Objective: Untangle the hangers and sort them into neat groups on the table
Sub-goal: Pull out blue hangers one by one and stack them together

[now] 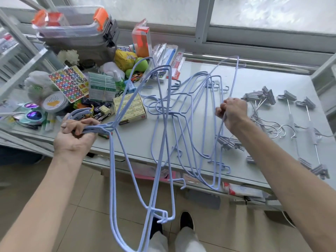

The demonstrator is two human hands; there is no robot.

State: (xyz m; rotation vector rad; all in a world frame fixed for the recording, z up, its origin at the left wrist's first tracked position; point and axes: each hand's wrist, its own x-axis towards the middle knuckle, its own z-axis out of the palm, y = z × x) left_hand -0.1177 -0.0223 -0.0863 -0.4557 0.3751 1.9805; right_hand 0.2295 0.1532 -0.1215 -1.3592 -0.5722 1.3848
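Observation:
Several light-blue wire hangers [163, 135] form a tangle above the front edge of the glass-topped table [269, 82]. My left hand [76, 135] is shut on a bunch of these hangers near their necks; their bodies dangle down past the table edge toward the floor. My right hand [231, 111] is shut on one blue hanger [234, 75] whose wire rises toward the window. More blue hangers lie on the table between my hands. Grey clip hangers [291, 113] with metal hooks lie in a loose group on the table's right side.
The table's left part is crowded: a sticker sheet [68, 83], boxes [130, 108], toy cars, sunglasses [33, 113], a stack of plastic bins [76, 28]. A window frame runs along the back. Tiled floor and my shoes [186, 220] show below the table edge.

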